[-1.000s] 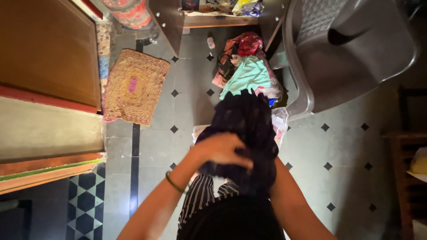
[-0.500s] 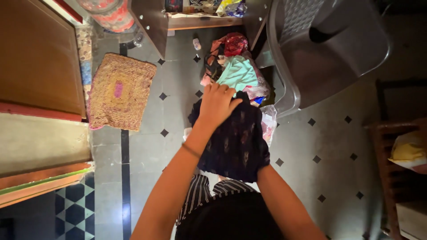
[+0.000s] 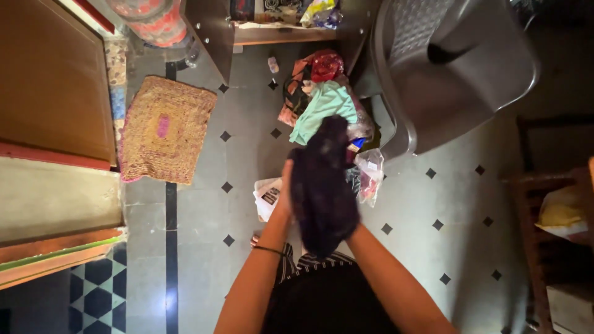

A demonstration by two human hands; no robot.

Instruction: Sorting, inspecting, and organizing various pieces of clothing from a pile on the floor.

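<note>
The dark cloth (image 3: 322, 192) hangs bunched between both hands at chest height, above the grey tiled floor (image 3: 204, 210), held up off the floor so it can drape freely rather than drag. The left hand (image 3: 286, 188) lies flat along the cloth's left edge, fingers pressed together against the fabric, a thin bangle (image 3: 270, 250) on the wrist. The right hand (image 3: 349, 226) is wrapped inside or behind the cloth (only the forearm shows), so whether its grip is closed I cannot tell.

Just beyond the cloth lies a pile of clothes (image 3: 322, 102), a mint-green piece on top and red ones behind, heaped against the foot of a grey plastic chair (image 3: 458, 68). A clear plastic bag (image 3: 371, 176) sits beside the pile. A woven mat (image 3: 164, 136) lies well apart to the left, by a wooden door (image 3: 52, 77).
</note>
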